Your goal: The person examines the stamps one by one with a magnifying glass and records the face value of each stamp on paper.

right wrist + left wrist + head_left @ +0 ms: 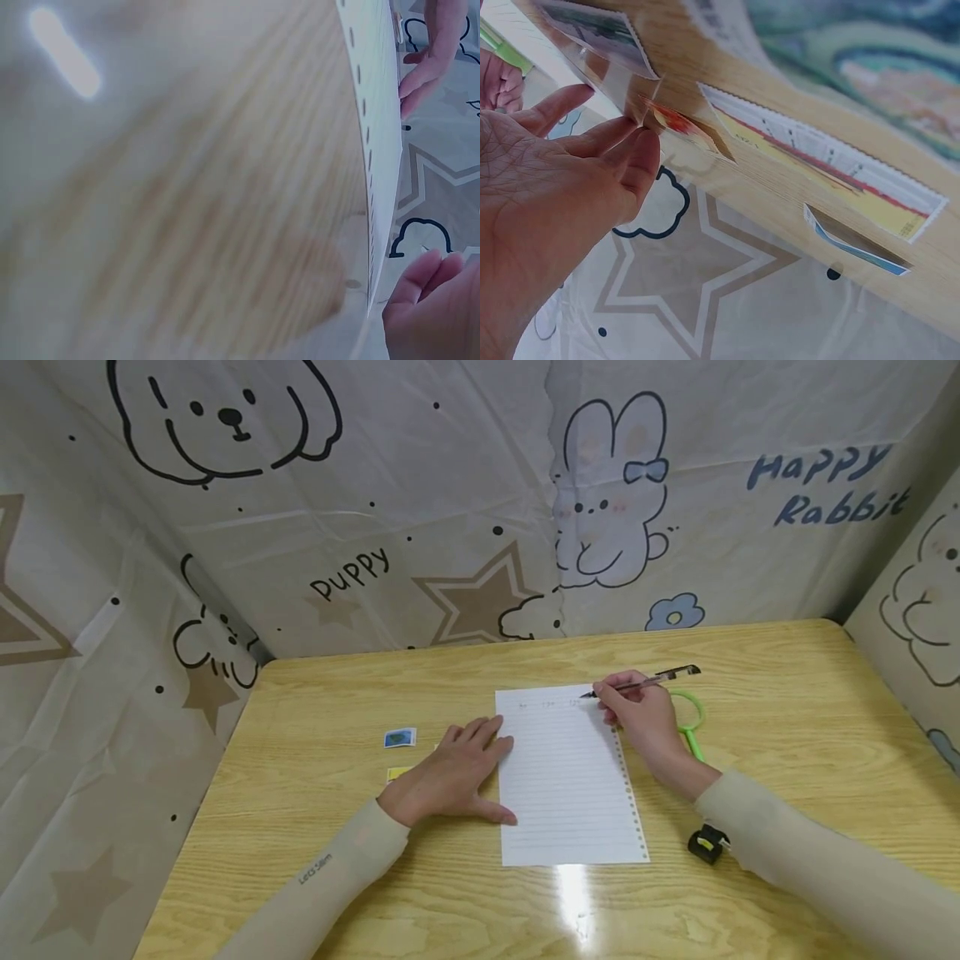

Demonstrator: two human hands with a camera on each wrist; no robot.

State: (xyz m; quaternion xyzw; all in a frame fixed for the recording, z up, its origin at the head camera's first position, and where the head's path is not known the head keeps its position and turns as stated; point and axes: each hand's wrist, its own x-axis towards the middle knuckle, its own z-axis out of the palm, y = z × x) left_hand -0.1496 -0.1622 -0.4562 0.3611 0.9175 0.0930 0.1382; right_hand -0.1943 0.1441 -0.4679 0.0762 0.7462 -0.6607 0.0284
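Note:
A lined sheet of paper (566, 785) with punched holes down its right side lies on the table, and faint writing runs along its top line. My right hand (648, 718) pinches a black pen (681, 672), tip at the sheet's upper right. My left hand (457, 772) rests at the sheet's left edge with fingers spread, its fingertips and thumb on the margin. Beside it lie a blue stamp (400, 737) and a yellow stamp (396, 773), the latter partly hidden by the wrist. Several stamps show in the left wrist view, including a long yellow-and-red one (829, 169).
A green-rimmed magnifying glass (693, 743) lies right of the sheet, partly behind my right hand. A black tape measure (705, 845) sits beside the right sleeve. The wooden table (315, 718) meets a printed cloth wall (465, 485) at its far edge.

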